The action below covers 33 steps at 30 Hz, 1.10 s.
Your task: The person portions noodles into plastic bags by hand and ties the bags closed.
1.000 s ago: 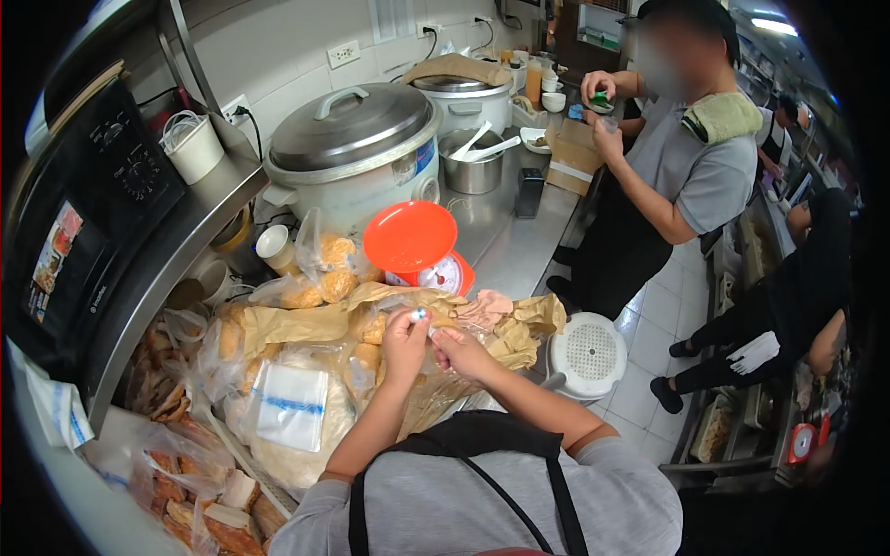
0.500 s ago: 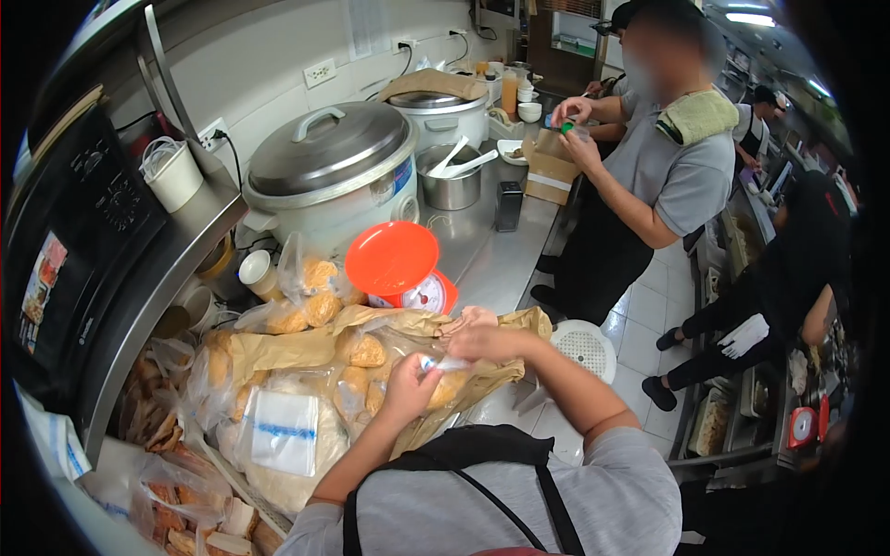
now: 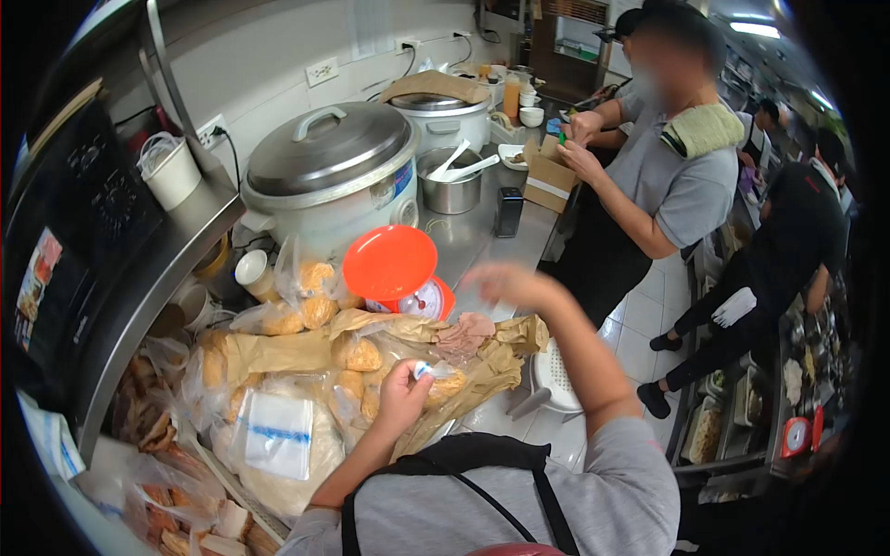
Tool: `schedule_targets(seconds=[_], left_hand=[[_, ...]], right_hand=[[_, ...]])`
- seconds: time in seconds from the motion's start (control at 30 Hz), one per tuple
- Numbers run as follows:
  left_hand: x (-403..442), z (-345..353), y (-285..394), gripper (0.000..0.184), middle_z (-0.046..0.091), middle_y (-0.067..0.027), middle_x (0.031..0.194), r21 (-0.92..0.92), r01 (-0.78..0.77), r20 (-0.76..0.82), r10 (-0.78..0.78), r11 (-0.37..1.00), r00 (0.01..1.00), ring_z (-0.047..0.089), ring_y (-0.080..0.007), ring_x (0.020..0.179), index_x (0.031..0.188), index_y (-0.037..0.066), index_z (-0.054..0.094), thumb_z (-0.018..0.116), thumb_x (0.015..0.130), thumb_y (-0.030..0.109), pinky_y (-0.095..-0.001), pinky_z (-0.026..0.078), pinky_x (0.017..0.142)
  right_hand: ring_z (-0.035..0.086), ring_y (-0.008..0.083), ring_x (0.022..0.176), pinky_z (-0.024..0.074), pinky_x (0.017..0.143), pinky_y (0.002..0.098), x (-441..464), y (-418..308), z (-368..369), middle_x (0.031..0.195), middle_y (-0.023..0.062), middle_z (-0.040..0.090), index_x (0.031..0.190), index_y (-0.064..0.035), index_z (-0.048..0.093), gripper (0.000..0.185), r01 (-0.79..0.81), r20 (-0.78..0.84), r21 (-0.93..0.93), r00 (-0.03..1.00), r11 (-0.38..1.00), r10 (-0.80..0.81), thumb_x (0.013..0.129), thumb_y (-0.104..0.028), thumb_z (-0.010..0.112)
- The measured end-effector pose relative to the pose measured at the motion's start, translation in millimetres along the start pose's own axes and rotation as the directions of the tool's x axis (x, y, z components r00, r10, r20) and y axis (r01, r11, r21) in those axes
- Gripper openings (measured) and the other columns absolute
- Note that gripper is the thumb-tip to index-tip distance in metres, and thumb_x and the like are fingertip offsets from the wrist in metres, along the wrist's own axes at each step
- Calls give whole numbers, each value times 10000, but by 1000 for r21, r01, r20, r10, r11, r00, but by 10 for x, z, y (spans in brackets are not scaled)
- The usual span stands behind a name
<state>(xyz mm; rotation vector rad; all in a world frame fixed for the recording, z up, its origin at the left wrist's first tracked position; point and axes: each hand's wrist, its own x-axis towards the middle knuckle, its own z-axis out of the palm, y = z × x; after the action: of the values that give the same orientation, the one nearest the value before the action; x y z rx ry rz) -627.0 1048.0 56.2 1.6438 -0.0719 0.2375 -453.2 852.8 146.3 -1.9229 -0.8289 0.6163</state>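
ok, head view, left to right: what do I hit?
Black microwave → blue-striped plastic sheet → left hand, pinching a small clear plastic item → right hand, motion-blurred → co-worker's green shoulder towel → far-right red scale. Overlapping stuff skipped.

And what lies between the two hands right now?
In the head view, a crumpled pinkish cloth-like piece on brown paper lies between the left hand and the right hand.
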Motion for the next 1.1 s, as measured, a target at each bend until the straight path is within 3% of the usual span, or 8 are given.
schedule_targets(seconds=[0.07, 0.23, 0.47, 0.6, 0.7, 0.83, 0.97, 1.1], left_hand=[[10, 18, 61, 55, 490, 13, 749, -106, 39, 29, -36, 994, 999, 445, -44, 680, 789, 28, 476, 518, 759, 10, -186, 381, 622], [3, -35, 125, 59, 503, -3, 759, -113, -52, 6, 53, 992, 999, 454, -58, 706, 782, 24, 482, 527, 747, 8, -201, 387, 653], [24, 4, 51, 62, 507, -15, 767, -90, -42, 32, 45, 995, 998, 468, -76, 730, 789, 20, 483, 509, 741, -9, -206, 388, 679], [108, -51, -91, 94, 510, -17, 788, 21, -211, -10, 211, 977, 977, 473, -76, 760, 830, 24, 468, 471, 757, -34, -214, 384, 708], [26, -33, -55, 93, 520, -28, 760, -129, -4, -34, 0, 992, 999, 484, -73, 711, 803, 30, 457, 465, 753, -48, -199, 393, 656], [-22, -104, -149, 102, 518, -23, 722, -197, 35, -69, -49, 980, 996, 474, -59, 650, 773, 40, 444, 476, 748, -54, -183, 388, 595], [-174, -77, -250, 103, 504, -17, 694, -305, 180, -38, -201, 935, 979, 466, -50, 628, 767, 39, 439, 495, 749, -45, -184, 388, 575], [-361, -20, -291, 82, 506, -23, 695, -398, 372, 112, -357, 839, 927, 476, -64, 621, 777, 40, 439, 474, 770, -34, -187, 395, 571]], right_hand=[[497, 97, 838, 444, 700, 243, 62, 194, 731, 989, -1, 518, 1033, -76, 516, 226, -48, 217, 113, 976, 992, 22, 814, -65, 463], [474, 68, 839, 384, 751, 202, 11, 348, 1523, 929, 1, 497, 1072, -39, 456, 275, 64, 82, 797, 974, 601, -213, 812, -119, 501], [389, 43, 757, 355, 651, 194, -32, 386, 1408, 813, -31, 413, 859, -78, 438, 138, 193, 56, 602, 958, 775, -282, 786, -144, 534], [373, 51, 692, 345, 595, 194, -104, 302, 1511, 757, -19, 371, 758, -73, 421, 153, 391, -216, 345, 918, 853, -333, 745, -116, 568], [383, 61, 701, 353, 588, 212, -221, 268, 1621, 759, -12, 379, 754, -61, 430, 145, 268, -199, 522, 961, 809, -190, 739, -105, 567], [449, 154, 678, 378, 595, 256, -276, 187, 1698, 761, 49, 427, 828, -37, 465, 125, 490, -256, 14, 845, 872, -470, 719, -46, 525], [477, 194, 672, 392, 608, 285, -269, 222, 1745, 758, 97, 464, 843, -30, 476, 132, 460, -289, -170, 822, 871, -491, 734, -82, 530], [467, 173, 623, 401, 585, 270, -436, 233, 1798, 718, 72, 480, 852, -39, 439, 108, 292, -108, 15, 951, 956, -288, 795, -117, 487]])
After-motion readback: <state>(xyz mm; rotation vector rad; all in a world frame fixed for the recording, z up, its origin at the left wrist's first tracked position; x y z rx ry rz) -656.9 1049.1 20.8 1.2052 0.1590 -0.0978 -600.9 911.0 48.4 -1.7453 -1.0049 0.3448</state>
